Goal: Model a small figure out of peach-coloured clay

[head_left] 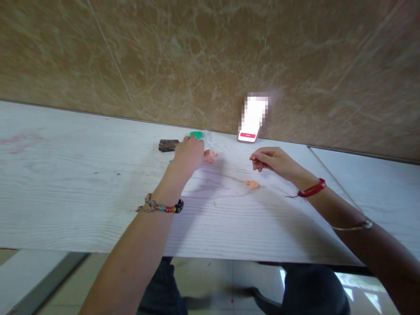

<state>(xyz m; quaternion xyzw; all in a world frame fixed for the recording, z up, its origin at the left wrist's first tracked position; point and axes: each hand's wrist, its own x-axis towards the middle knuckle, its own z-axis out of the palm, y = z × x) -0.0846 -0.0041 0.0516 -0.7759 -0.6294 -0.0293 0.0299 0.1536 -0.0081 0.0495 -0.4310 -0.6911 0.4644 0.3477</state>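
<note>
Orange lump [253, 185]: bodyward and left of right hand [271, 161], apart, right hand nearer; long axis roughly sideways | right fingers half-curled, nothing seen held, cannot tell | pink lump [210, 156]: just right of left hand [189, 152] | left fingers bent, grip hidden, cannot tell | green piece [196, 135] beyond

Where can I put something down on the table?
The white wood-grain table has bare room left of the dark brown rectangular block, and between the forearms, below the small peach-orange lumps. It's crowded around the left hand: the block, a bright green piece and a pink lump sit close.
</note>
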